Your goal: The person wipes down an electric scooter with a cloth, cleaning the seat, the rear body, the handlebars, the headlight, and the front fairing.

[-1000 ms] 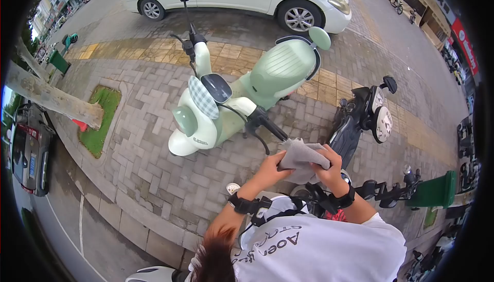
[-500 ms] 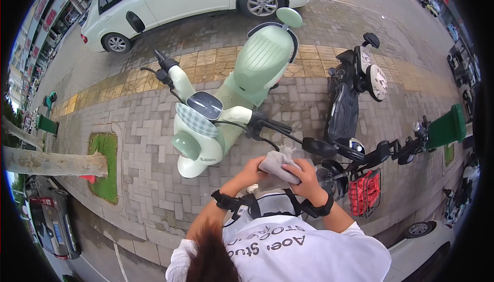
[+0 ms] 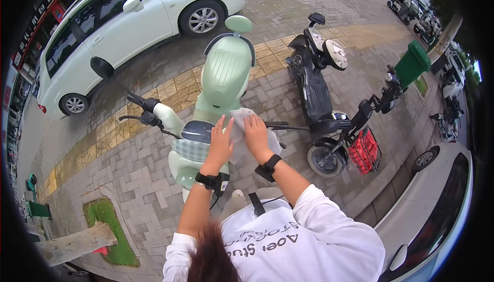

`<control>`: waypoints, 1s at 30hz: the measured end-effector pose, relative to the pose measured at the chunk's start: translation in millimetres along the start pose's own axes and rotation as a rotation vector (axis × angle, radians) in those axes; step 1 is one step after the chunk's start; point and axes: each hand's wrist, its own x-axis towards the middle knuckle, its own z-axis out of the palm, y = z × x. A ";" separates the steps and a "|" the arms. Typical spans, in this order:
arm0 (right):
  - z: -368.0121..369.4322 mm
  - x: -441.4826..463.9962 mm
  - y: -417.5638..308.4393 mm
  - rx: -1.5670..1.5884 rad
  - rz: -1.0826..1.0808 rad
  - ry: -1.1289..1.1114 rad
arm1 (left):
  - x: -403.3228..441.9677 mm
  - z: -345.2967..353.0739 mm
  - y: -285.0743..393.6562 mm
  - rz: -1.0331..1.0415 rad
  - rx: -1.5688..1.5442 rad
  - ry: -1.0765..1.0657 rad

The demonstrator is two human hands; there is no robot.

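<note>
A grey cloth [image 3: 241, 122] lies between my two hands over the right handlebar side of the pale green scooter [image 3: 226, 71]. My right hand [image 3: 256, 133] rests on the cloth, its fingers bent over the upper part. My left hand [image 3: 220, 142] is at the cloth's left edge with its fingers stretched out, beside the scooter's dark display [image 3: 198, 131]. A checked cover [image 3: 189, 150] sits just below the display. The cloth hides the scooter's right grip in part.
A white car [image 3: 128, 29] stands beyond the scooter. To the right are a black scooter [image 3: 314, 94], another with a red basket [image 3: 364, 150], a green bin [image 3: 413, 64] and a silver car [image 3: 427, 210]. A tree trunk [image 3: 77, 243] is at lower left.
Both hands have moved forward and left with the cloth, from in front of my body to the scooter's handlebar. My left fingers have straightened. The view has turned to the right.
</note>
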 end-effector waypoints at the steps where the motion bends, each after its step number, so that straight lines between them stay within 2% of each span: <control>1: 6.4 -4.9 -1.0 -0.014 0.059 -0.055 | 0.3 9.0 -8.5 0.117 0.229 -0.118; 4: 13.4 -30.5 -6.5 -0.023 0.028 0.056 | -2.3 29.8 -31.4 0.156 0.174 -0.280; 6: 12.2 -42.2 -9.0 -0.040 0.064 0.049 | -7.1 35.1 -31.9 0.191 0.174 -0.355; 11: 7.4 -68.2 -7.4 -0.033 0.078 0.010 | -27.1 37.8 -20.0 0.264 0.197 -0.310; 15: -14.5 -66.1 3.5 -0.032 -0.027 -0.028 | -33.2 50.8 -13.6 0.321 0.307 -0.233; 17: -20.8 -71.7 7.3 -0.022 -0.061 -0.013 | -35.4 50.7 -9.3 0.360 0.303 -0.278; 19: -22.0 -90.2 23.6 0.107 -0.021 -0.183 | -28.9 44.3 -5.9 0.395 0.305 -0.301; 21: -30.5 -102.9 41.1 0.132 -0.064 -0.216 | -31.5 38.0 -3.9 0.342 -0.040 -0.531; 23: -46.0 -109.1 56.3 0.121 0.056 -0.170 | -30.8 38.0 -1.8 0.327 -0.165 -0.486; 24: -46.7 -112.0 63.9 0.139 0.047 -0.184 | -32.9 37.6 -2.8 0.279 -0.224 -0.429; 26: -43.4 -110.1 80.6 0.145 0.569 0.087 | -35.3 36.9 0.7 0.213 -0.266 -0.364; 27: -38.4 -104.4 83.9 0.163 0.553 0.078 | -32.6 36.0 5.9 0.171 -0.279 -0.399; 29: -23.3 -88.8 79.9 0.412 0.602 0.178 | -28.8 42.6 14.1 0.105 -0.278 -0.413; 30: -22.9 -78.0 73.4 0.495 0.523 0.077 | -29.0 50.9 18.1 0.010 -0.408 -0.469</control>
